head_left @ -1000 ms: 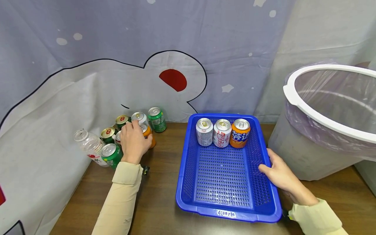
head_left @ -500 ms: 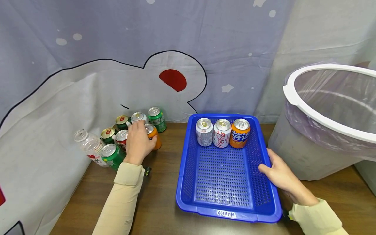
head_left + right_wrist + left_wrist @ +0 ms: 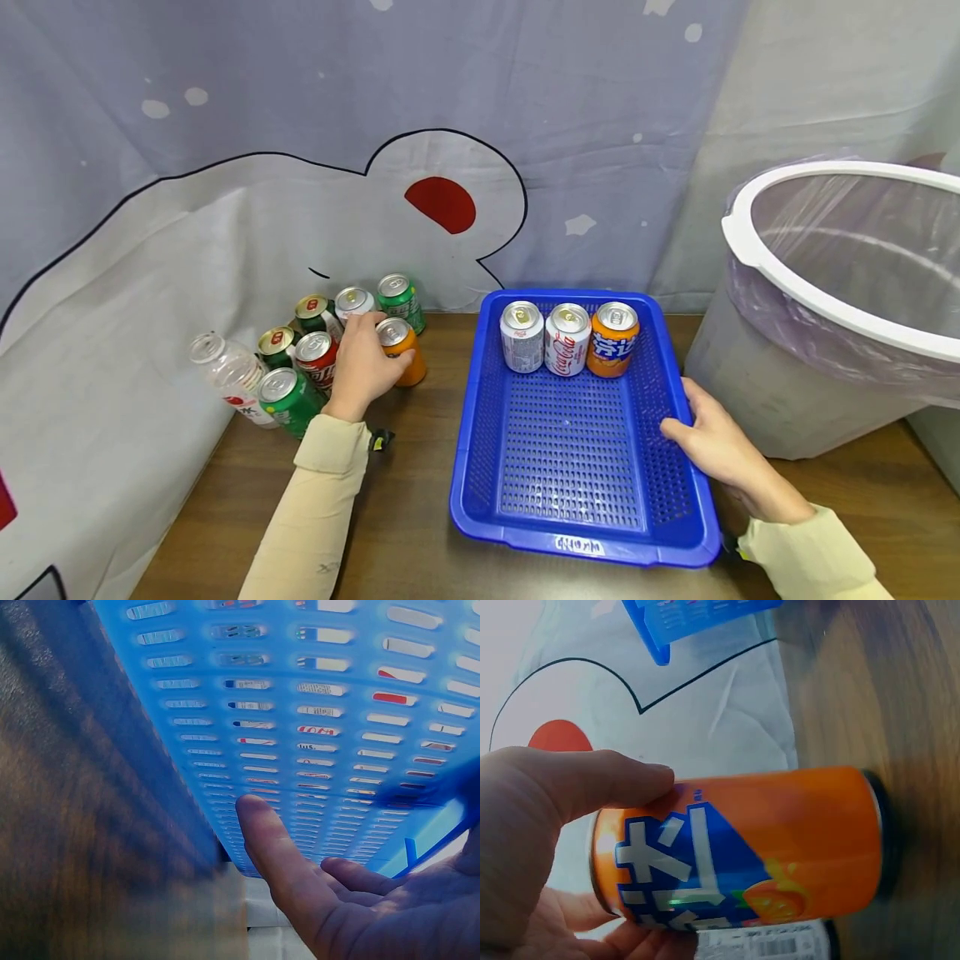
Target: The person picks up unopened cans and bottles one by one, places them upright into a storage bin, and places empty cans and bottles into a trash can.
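Orange can (image 3: 780,832) gripped near top by L hand (image 3: 363,364); blue basket (image 3: 570,458) pinched at 3 o'clock by R hand (image 3: 716,446), prob. for stability.

Pale cream sleeves (image 3: 300,525), wide cuffs (image 3: 330,444), black wrist device (image 3: 382,439), yellow fleck

Orange can (image 3: 739,851) with blue patch (image 3: 682,862), blue basket (image 3: 566,454), half-hidden can (image 3: 769,941) seemingly white

We read "Coca-Cola" in red script on a white metal can (image 3: 567,346) and "芬达" on an orange metal can (image 3: 612,348) beside it. White-on-blue Chinese characters ran sideways across the gripped orange can (image 3: 810,832); the blue plastic basket's (image 3: 567,454) white label (image 3: 579,546) was illegible.
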`<state>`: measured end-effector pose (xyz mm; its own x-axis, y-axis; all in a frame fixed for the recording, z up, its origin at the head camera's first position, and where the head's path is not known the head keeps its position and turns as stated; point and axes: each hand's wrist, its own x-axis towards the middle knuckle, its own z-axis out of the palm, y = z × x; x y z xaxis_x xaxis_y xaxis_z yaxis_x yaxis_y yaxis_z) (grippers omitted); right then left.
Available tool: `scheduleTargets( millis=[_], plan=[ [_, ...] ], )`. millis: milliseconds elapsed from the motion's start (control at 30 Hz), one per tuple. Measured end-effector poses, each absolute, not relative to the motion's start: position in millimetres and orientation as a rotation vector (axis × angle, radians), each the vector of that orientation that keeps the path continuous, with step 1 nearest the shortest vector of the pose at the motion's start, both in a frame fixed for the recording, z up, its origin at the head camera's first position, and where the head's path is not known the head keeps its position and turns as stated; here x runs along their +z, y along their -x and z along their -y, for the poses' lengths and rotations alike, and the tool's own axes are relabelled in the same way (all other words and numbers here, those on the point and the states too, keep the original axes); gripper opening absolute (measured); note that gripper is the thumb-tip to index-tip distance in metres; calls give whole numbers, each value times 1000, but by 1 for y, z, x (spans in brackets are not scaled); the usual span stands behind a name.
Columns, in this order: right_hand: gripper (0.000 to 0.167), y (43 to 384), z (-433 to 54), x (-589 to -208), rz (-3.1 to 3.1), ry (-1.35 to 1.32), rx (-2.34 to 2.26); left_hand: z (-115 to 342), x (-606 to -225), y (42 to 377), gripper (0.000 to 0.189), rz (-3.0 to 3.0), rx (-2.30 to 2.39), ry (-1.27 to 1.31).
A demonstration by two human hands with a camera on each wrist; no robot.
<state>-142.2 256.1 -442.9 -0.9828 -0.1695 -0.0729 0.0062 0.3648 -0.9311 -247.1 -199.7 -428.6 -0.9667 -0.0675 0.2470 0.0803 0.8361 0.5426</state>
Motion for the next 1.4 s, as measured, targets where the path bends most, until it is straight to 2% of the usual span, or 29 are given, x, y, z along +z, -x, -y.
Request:
scheduleTargets(
  millis=[400, 1400],
  plan=[
    [60, 142, -258, -443, -2466, 148, -1677, 197, -442, 254, 72, 2660, -1012, -55],
    [58, 144, -258, -442, -2440, 165, -1706, 204, -456, 248, 68, 2525, -898, -24]
  ],
)
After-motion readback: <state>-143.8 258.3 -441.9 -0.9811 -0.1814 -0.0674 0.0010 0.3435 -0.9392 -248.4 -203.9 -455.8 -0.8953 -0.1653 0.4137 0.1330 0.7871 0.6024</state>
